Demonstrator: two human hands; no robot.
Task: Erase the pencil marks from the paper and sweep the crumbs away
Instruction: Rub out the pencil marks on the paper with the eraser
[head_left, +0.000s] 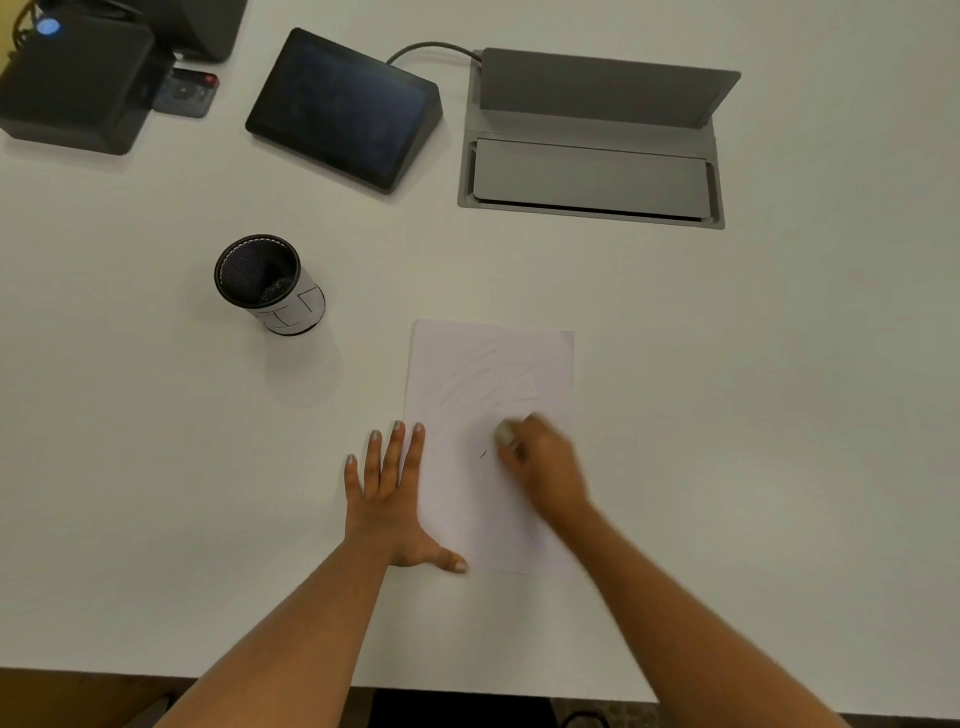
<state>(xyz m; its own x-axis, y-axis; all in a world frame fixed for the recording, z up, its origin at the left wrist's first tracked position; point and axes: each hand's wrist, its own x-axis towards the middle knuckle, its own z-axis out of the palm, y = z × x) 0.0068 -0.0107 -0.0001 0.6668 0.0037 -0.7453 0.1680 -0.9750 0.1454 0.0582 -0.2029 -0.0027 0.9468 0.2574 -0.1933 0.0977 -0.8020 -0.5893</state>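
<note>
My left hand (387, 499), fingers straight, presses the thin white paper (493, 384) flat on the smooth table (727, 364). My blurred right hand (543, 465) pinches a small rounded eraser (505, 432) mid-paper, beside faint smudges.

no legible text anywhere

Left hand (387, 496) lay flat on the paper's (483, 514) left edge, blurred right hand (540, 462) pinched an eraser (505, 433) on faint pencil marks (485, 384), mesh cup (270, 283) beyond on the white table (753, 389).
</note>
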